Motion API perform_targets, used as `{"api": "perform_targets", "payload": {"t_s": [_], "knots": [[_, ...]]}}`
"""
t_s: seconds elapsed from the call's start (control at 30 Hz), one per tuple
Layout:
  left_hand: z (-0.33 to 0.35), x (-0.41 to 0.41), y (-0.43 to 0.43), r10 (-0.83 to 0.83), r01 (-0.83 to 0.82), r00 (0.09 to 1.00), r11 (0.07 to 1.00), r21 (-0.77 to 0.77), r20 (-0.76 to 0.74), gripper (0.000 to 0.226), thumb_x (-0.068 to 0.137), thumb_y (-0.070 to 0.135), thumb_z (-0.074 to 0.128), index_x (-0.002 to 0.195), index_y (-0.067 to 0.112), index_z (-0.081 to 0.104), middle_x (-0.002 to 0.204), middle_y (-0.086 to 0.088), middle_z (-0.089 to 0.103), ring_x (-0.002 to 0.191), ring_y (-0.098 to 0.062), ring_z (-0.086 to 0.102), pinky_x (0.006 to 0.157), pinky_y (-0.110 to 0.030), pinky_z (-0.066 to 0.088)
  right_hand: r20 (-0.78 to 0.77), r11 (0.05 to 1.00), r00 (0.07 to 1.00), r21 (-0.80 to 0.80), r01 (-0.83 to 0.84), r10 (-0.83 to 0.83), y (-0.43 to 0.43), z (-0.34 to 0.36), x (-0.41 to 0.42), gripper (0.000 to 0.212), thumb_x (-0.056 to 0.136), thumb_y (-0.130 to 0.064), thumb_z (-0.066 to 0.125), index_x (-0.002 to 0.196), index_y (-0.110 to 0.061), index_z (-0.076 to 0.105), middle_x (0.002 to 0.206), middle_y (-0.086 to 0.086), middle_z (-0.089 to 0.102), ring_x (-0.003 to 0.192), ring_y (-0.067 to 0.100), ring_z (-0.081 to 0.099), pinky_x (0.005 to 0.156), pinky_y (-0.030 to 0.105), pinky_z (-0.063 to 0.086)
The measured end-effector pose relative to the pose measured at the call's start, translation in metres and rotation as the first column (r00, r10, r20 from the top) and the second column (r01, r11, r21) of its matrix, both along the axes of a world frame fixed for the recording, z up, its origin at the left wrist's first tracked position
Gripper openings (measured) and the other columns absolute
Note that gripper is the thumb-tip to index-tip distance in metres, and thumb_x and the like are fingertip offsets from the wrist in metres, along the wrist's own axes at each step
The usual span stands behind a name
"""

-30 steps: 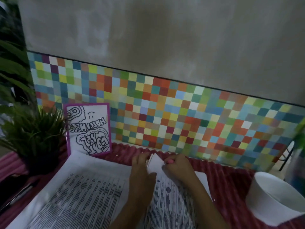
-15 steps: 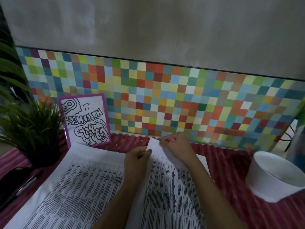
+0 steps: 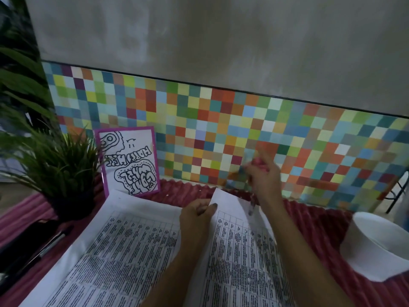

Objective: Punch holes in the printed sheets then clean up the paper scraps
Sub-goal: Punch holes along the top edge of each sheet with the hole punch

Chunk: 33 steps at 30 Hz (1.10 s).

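Head view: two printed sheets lie at six o'clock on the red ribbed surface [image 3: 309, 222], the left sheet [image 3: 124, 247] flat and the right sheet [image 3: 239, 251] beside it. The left grip [image 3: 197, 214] pinches the right sheet's upper left edge between thumb and curled fingers. At one o'clock from it, the right grip [image 3: 263, 176] is raised and blurred, curled round what looks like a pink-topped tool [image 3: 252, 204] whose thin shaft points down at the sheet's top. I cannot tell whether the tip touches the sheet. A white cup [image 3: 376, 244] stands at four o'clock, a potted plant [image 3: 59, 165] at nine and a framed drawing [image 3: 129, 160] at ten.
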<state>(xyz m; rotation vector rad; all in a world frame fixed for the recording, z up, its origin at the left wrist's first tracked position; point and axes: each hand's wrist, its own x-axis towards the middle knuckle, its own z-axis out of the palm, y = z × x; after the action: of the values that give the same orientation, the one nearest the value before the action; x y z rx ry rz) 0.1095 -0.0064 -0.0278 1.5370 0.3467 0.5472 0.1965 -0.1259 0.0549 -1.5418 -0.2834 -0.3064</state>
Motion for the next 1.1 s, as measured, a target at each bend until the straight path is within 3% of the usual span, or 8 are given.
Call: {"api": "perform_targets", "payload": {"t_s": [0.03, 0.1, 0.23, 0.37, 0.6, 0.8, 1.1], "knots": [[-0.001, 0.001, 0.000, -0.003, 0.003, 1.000, 1.000, 0.000, -0.002, 0.006, 0.084, 0.018, 0.068, 0.087, 0.018, 0.073, 0.077, 0.004, 0.075, 0.079, -0.011, 0.070, 0.081, -0.034, 0.055, -0.012, 0.981, 1.000, 0.194, -0.025, 0.028, 0.000, 0.008, 0.003, 0.058, 0.085, 0.007, 0.057, 0.136, -0.019, 0.050, 0.073, 0.004, 0.059, 0.051, 0.012, 0.048, 0.046, 0.023, 0.042], [-0.002, 0.002, -0.001, 0.000, 0.000, 1.000, 1.000, -0.001, -0.001, 0.006, 0.083, 0.019, 0.069, 0.088, 0.019, 0.073, 0.075, 0.004, 0.074, 0.077, -0.011, 0.070, 0.079, -0.034, 0.055, -0.004, 0.887, 0.994, 0.452, -0.097, 0.111, 0.005, 0.017, 0.008, 0.040, 0.084, 0.012, 0.048, 0.118, -0.008, 0.056, 0.068, 0.011, 0.065, 0.044, 0.018, 0.048, 0.041, 0.020, 0.042], [-0.003, 0.006, -0.003, 0.005, -0.005, 1.000, 0.998, -0.057, 0.004, 0.006, 0.083, 0.017, 0.069, 0.080, 0.021, 0.071, 0.062, 0.005, 0.067, 0.063, -0.009, 0.062, 0.068, -0.032, 0.053, 0.041, 0.756, 0.974, 0.623, -0.200, 0.224, 0.019, 0.005, 0.015, 0.022, 0.083, 0.008, 0.042, 0.088, -0.003, 0.060, 0.067, 0.014, 0.066, 0.048, 0.021, 0.053, 0.047, 0.024, 0.047], [-0.003, 0.005, -0.006, -0.013, 0.012, 1.000, 0.997, -0.070, -0.003, 0.016, 0.083, 0.015, 0.064, 0.067, 0.018, 0.064, 0.054, 0.005, 0.057, 0.054, -0.008, 0.053, 0.055, -0.028, 0.046, 0.084, 0.723, 0.967, 0.649, -0.235, 0.239, 0.026, -0.008, 0.016, 0.016, 0.072, -0.002, 0.048, 0.083, -0.006, 0.059, 0.074, 0.020, 0.060, 0.058, 0.025, 0.053, 0.060, 0.034, 0.045], [0.004, 0.001, -0.008, -0.040, 0.042, 0.998, 0.998, -0.047, 0.048, 0.026, 0.086, 0.007, 0.062, 0.063, 0.019, 0.061, 0.051, 0.005, 0.054, 0.049, -0.008, 0.047, 0.048, -0.021, 0.041, 0.094, 0.725, 0.966, 0.644, -0.245, 0.242, 0.023, -0.007, 0.023, 0.016, 0.068, -0.005, 0.048, 0.082, -0.007, 0.056, 0.074, 0.020, 0.059, 0.056, 0.025, 0.053, 0.058, 0.033, 0.045], [0.005, -0.002, -0.008, -0.066, 0.070, 0.997, 0.994, -0.086, 0.052, 0.014, 0.087, 0.007, 0.061, 0.075, 0.012, 0.067, 0.055, 0.001, 0.055, 0.052, -0.013, 0.045, 0.047, -0.025, 0.040, 0.097, 0.737, 0.964, 0.627, -0.252, 0.248, 0.022, -0.009, 0.026, 0.010, 0.075, -0.010, 0.053, 0.083, -0.006, 0.058, 0.069, 0.017, 0.062, 0.051, 0.023, 0.053, 0.053, 0.029, 0.046], [0.004, -0.002, -0.007, -0.123, 0.132, 0.989, 0.985, -0.107, 0.081, 0.010, 0.088, 0.010, 0.061, 0.085, 0.013, 0.070, 0.058, -0.003, 0.052, 0.050, -0.013, 0.042, 0.046, -0.026, 0.036, 0.107, 0.743, 0.965, 0.619, -0.254, 0.241, 0.023, -0.009, 0.023, 0.019, 0.079, -0.021, 0.057, 0.081, -0.002, 0.058, 0.061, 0.012, 0.062, 0.045, 0.022, 0.051, 0.050, 0.030, 0.045]]}}
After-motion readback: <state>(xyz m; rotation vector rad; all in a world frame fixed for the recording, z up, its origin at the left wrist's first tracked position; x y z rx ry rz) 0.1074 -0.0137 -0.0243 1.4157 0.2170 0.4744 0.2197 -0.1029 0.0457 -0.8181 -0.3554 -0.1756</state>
